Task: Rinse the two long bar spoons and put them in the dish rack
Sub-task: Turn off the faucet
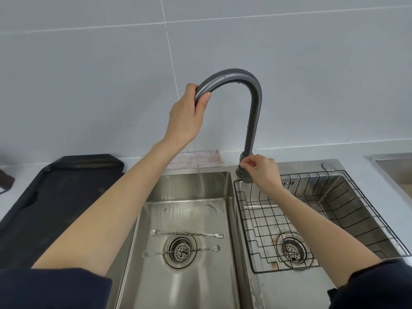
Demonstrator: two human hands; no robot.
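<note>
Two long twisted bar spoons lie flat on the floor of the left sink basin point(214, 186). One spoon point(187, 233) rests just behind the drain, the other spoon point(181, 251) crosses the drain strainer. My left hand point(189, 114) grips the spout end of the grey gooseneck faucet point(253, 121). A thin stream of water point(201, 186) falls from the spout into the left basin, behind the spoons. My right hand point(262, 170) holds the faucet handle at its base. A black wire dish rack point(334, 217) sits in the right basin with nothing in it.
A black tray point(55, 197) lies on the counter left of the sink. A folded cloth point(200, 158) sits behind the left basin by the tiled wall. Another steel basin edge point(392, 166) shows at far right. A round button point(327, 166) sits on the sink deck.
</note>
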